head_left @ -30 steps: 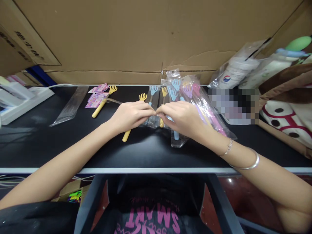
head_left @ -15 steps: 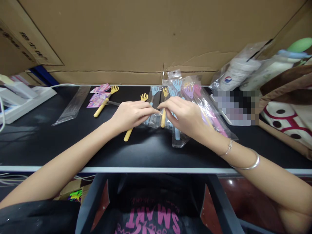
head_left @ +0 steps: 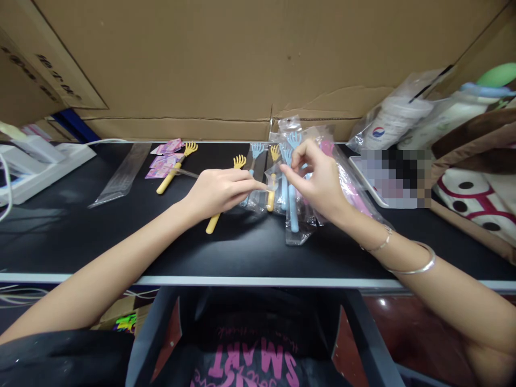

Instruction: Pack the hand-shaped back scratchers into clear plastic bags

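Observation:
My left hand (head_left: 226, 191) is closed on a clear plastic bag (head_left: 274, 175), whose one end sticks out past the fingertips and whose other end shows left of the knuckles. Under this hand lies a yellow claw-headed back scratcher (head_left: 213, 222), partly covered. My right hand (head_left: 318, 180) is raised just right of the bag's end, thumb and curled fingers drawn together; whatever is between them is too small to make out. Beneath it lie bagged back scratchers, among them a blue one (head_left: 294, 215) and a yellow one (head_left: 271, 200).
Further left are another yellow back scratcher (head_left: 168, 178), pink-purple cards (head_left: 163, 164) and a flat clear bag (head_left: 121, 177). A white power strip (head_left: 52, 166) stands at the far left. On the right are a phone (head_left: 374, 188), a bagged cup (head_left: 401, 121) and a cloth bag (head_left: 475, 199).
My right hand has moved up and to the right, away from my left fingertips, and its fingers have curled in. My left hand stays in place with the plastic bag.

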Demonstrator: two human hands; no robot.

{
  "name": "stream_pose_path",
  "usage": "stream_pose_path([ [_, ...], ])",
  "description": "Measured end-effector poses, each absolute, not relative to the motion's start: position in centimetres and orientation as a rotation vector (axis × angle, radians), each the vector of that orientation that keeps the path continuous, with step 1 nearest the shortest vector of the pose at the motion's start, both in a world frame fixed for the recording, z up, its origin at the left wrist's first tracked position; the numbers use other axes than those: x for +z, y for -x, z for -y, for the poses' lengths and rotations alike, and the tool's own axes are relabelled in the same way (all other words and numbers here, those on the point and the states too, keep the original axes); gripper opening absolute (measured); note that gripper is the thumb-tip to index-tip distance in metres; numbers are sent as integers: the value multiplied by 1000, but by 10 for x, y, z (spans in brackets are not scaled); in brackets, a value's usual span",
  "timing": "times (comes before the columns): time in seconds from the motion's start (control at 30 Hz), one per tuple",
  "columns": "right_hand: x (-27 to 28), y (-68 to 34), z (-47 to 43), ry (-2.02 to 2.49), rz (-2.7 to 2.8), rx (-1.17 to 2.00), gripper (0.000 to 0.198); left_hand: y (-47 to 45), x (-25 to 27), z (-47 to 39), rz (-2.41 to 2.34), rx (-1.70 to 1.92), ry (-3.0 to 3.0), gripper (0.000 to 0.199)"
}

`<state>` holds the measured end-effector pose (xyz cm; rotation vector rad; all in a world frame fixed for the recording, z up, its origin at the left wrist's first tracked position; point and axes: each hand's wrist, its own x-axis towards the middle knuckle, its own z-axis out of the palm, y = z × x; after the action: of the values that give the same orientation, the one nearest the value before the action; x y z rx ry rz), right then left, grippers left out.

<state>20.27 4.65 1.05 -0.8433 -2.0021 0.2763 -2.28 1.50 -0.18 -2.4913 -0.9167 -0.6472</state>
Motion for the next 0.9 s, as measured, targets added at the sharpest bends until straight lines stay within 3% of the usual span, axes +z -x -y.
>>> stream_pose_path([
  [0.2,4,-197,-39,615,2201,450,7,22,-2,-15,1029,-696,2380,26],
  [0.47,0,-195,-37,582,2290,214,26,22,0,-14,1188,-715,2384,31],
  [0.9,-5,-196,-45,642,2262,149,19,21,-5,-15,1126,-728,2474,32],
])
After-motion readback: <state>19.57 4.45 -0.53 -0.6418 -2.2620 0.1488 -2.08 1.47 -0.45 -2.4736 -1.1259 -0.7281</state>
